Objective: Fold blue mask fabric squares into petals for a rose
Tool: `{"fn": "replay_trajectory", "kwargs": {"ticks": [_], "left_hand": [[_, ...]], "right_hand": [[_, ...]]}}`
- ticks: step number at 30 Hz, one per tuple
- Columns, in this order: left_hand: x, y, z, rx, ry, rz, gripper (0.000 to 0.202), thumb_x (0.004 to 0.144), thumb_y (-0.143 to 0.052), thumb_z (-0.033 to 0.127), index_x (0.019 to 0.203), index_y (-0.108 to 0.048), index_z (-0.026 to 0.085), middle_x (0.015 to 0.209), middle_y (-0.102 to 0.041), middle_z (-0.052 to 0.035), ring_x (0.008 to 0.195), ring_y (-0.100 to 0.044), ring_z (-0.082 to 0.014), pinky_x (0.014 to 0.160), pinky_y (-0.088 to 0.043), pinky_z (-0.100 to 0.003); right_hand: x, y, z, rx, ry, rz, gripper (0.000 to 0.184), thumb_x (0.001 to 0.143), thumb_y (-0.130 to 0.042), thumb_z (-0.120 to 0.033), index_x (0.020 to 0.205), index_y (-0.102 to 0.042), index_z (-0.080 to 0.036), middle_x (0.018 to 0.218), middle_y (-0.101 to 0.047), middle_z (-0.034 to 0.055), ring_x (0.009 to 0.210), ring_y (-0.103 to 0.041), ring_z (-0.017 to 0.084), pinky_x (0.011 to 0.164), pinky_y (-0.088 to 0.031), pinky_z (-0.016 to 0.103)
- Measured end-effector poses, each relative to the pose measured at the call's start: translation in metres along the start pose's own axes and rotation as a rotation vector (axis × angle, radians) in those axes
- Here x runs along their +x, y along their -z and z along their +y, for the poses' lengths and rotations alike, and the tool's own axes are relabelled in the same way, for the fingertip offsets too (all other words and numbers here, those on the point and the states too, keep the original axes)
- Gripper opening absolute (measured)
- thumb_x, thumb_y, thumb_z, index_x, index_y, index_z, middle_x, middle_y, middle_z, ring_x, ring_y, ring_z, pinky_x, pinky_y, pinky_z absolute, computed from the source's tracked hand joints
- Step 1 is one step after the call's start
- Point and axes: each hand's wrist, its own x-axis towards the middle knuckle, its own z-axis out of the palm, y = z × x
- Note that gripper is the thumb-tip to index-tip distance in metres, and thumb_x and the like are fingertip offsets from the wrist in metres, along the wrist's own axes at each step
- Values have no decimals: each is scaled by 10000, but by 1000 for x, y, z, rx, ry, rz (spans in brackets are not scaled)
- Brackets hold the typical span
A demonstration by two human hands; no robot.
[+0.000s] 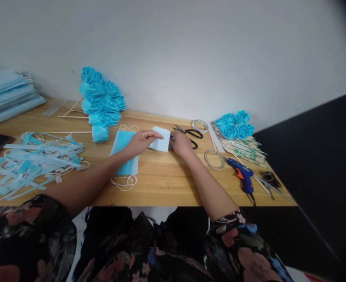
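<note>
Bare pale wall (173, 58) rises behind a wooden table (163, 182) in the head view, the only view. Near the middle of the tabletop, the small pale piece (160, 144) is between the two hands. The left hand (140, 143) is loosely extended, its fingers reaching over the piece's left part; whether its thumb pinches from behind cannot be told. The right hand (181, 143) is curled, fingertips at the right edge, but their hold is too hidden to judge. The scissors (195, 132) lie right behind that hand, so a careless shift could knock them or bring skin against a blade. Uneven pressure from the fingers could crease the piece or skew its edges. The left forearm crosses the flat blue mask (128, 167), and its sleeve or wrist might drag a white loop. The pale piece itself looks roughly square, whitish-blue, thin and slightly tilted, with fairly straight edges.
</note>
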Motion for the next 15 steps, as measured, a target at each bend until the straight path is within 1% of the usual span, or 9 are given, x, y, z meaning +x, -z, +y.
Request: {"fn": "replay_trajectory", "kwargs": {"ticks": [1,3,6,8,11,15], "left_hand": [[-1,-3,-1,21,-13,-59,236,871,-576,199,879,-812,211,913,-794,-39,875,-696,-199,815,-525,-317],[-2,-7,-5,65,-36,-133,264,867,-553,186,882,-814,227,933,-804,-29,874,-707,-195,822,-529,-316],[-3,-11,-10,126,-54,-170,288,870,-533,195,897,-816,242,950,-812,-21,864,-716,-192,818,-535,-315],[-3,-11,-12,151,-64,-187,297,879,-526,205,923,-817,245,969,-815,-26,861,-719,-191,811,-535,-315],[-3,-9,-12,175,-65,-201,300,875,-529,208,938,-818,252,957,-816,-28,816,-711,-183,767,-529,-307],[-2,-8,-13,175,-63,-193,289,846,-542,220,897,-822,270,938,-817,-17,804,-706,-184,753,-529,-303]], "right_hand": [[0,0,0,-5,4,-8,226,917,-585,-173,1039,-770,-216,1126,-746,107,1039,-676,276,757,-459,331],[1,2,2,18,21,-2,234,919,-588,-168,1048,-775,-225,1146,-740,101,1082,-665,274,801,-476,333],[4,7,12,67,37,91,272,942,-577,-177,1138,-760,-224,1208,-728,98,1152,-640,266,931,-487,355],[7,12,20,53,16,153,305,968,-546,-185,1196,-746,-216,1233,-725,105,1180,-629,274,987,-476,379],[9,19,30,-27,-15,147,280,985,-549,-221,1160,-768,-219,1201,-741,118,1143,-642,289,979,-474,397],[8,19,35,-122,-26,78,189,947,-655,-291,1052,-787,-205,1131,-747,149,1076,-652,311,931,-479,409]]}}
